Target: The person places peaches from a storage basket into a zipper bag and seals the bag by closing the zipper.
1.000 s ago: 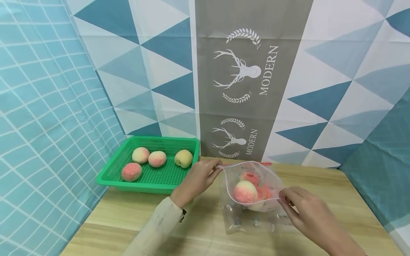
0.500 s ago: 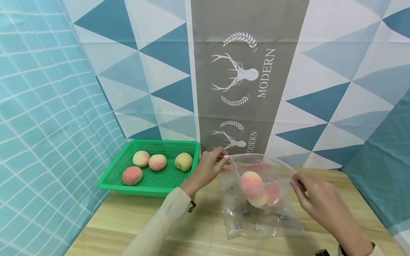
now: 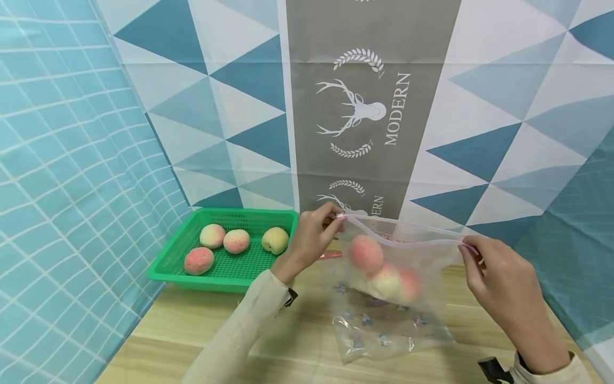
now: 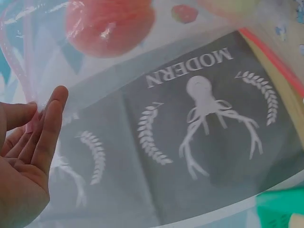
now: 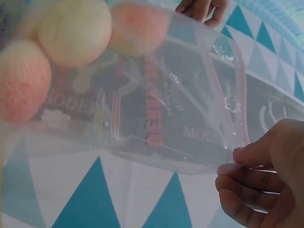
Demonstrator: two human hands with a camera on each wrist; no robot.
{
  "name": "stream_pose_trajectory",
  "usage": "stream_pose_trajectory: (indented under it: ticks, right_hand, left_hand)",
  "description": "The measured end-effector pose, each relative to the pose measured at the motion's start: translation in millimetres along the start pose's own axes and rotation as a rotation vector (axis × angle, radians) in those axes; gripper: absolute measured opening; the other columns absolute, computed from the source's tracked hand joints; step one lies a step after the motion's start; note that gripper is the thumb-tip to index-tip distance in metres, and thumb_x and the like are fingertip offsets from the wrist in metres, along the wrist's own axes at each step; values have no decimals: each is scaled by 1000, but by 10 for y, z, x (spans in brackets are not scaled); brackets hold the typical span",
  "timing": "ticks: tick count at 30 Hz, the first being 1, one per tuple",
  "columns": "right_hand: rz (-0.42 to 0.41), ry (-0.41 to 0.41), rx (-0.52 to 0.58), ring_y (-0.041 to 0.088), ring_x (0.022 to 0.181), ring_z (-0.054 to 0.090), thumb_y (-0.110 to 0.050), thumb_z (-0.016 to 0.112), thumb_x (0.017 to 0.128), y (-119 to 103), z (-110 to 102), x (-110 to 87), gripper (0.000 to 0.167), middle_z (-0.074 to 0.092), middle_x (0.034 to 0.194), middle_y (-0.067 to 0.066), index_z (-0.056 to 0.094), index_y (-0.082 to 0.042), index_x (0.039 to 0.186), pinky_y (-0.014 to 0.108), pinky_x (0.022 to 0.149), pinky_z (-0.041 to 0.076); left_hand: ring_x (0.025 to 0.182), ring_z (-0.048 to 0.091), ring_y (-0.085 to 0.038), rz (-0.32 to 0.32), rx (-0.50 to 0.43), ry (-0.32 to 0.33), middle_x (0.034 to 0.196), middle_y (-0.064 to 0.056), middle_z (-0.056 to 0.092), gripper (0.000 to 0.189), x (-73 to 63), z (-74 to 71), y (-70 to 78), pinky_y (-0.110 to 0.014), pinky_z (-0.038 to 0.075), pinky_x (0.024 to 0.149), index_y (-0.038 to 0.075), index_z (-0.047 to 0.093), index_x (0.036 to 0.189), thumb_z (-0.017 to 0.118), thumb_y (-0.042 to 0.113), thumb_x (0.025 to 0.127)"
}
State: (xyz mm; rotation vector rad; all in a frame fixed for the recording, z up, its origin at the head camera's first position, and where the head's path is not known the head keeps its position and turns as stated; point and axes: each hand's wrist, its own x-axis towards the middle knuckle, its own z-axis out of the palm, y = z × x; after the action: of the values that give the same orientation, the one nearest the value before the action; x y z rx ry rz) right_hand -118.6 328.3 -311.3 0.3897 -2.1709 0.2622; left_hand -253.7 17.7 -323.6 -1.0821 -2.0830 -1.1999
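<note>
A clear zip bag (image 3: 429, 266) hangs between my two hands with several pink and cream peaches (image 3: 366, 255) inside. My left hand (image 3: 309, 237) pinches the left end of its zip strip between thumb and fingers. At the other end, my right hand (image 3: 503, 282) pinches the strip's right corner. The two lips of the mouth stand slightly apart in the middle. In the right wrist view the peaches (image 5: 76, 31) show through the film, which carries red lettering (image 5: 153, 118). Below the bag, a flat clear bag (image 3: 366, 341) with blue flower prints lies on the table.
To the left, a green plastic basket (image 3: 168, 269) holds several peaches (image 3: 199, 260), spaced apart. A red strip (image 3: 331, 255) shows on the wooden table (image 3: 158, 341) behind the lifted bag. Patterned cloth (image 3: 249, 122) hangs upright behind the table.
Both hands have risen, and the right has moved outward to the right. The bag is lifted with its peaches, and its mouth has gone from wide and round to narrow and stretched.
</note>
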Motion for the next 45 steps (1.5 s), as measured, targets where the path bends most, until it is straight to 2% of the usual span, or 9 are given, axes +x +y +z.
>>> stream_pose_trajectory:
  ticks: [5,11,14,19,22,32,36,41,45]
  right_hand:
    - [19,18,46,15,66,53,-11,68,89,-118,-125,-70,16,65,81,10,67,3,95,16,58,43]
    - [-14,9,117,2,77,50,-47,38,106,-257,-262,-164,57,67,87,5,69,0,99,10,68,42]
    - [-9,-27,142,-4,77,49,-49,36,105,-291,-291,-223,58,64,86,1,64,1,110,10,65,41]
    - [29,-94,183,-3,69,53,-11,64,97,-290,-171,-358,29,63,79,-6,59,0,124,13,57,41]
    - [49,-120,211,-2,66,52,17,74,74,-292,-57,-442,49,61,77,-10,62,-4,117,13,54,39]
    - [139,-105,194,-1,68,50,11,73,80,-324,116,-491,28,60,76,-8,65,-7,100,13,51,36]
    - [142,-133,127,11,69,57,7,71,81,-332,62,-407,25,65,80,0,65,-6,102,19,51,38]
    - [21,-80,77,38,92,56,-5,44,88,-570,-61,-292,35,65,106,20,63,4,116,45,72,43]
    - [-109,-10,143,43,110,53,-20,33,97,-1077,-57,-142,45,63,119,22,64,5,118,42,105,36]
  left_hand:
    - [66,67,-10,15,-24,18,76,-5,68,5,-149,-196,219,-18,55,64,3,65,97,62,7,98]
    - [61,61,-7,27,5,17,74,-1,65,5,-382,-429,427,-17,52,56,4,66,96,63,8,97]
    - [63,53,-6,54,63,19,74,2,60,3,-482,-533,479,-22,48,56,6,68,96,67,9,96]
    - [69,50,-7,67,51,-6,76,4,57,4,-697,-622,482,-23,47,57,9,70,97,69,8,93]
    - [70,53,-5,46,11,-18,78,5,60,4,-852,-595,451,-20,49,59,8,69,98,68,7,94]
    - [75,60,-6,-103,-111,40,86,5,69,10,-1016,-487,374,-24,48,63,14,67,108,65,14,97]
    - [70,62,-6,-159,-121,75,82,3,72,4,-1011,-423,369,-23,48,61,11,70,98,68,14,95]
    - [60,52,-5,-151,-80,28,74,2,66,9,-980,-392,441,-21,48,55,8,71,91,65,11,97]
    - [57,47,-4,-139,-28,-15,71,4,62,11,-971,-442,512,-18,41,50,9,71,90,63,11,98]
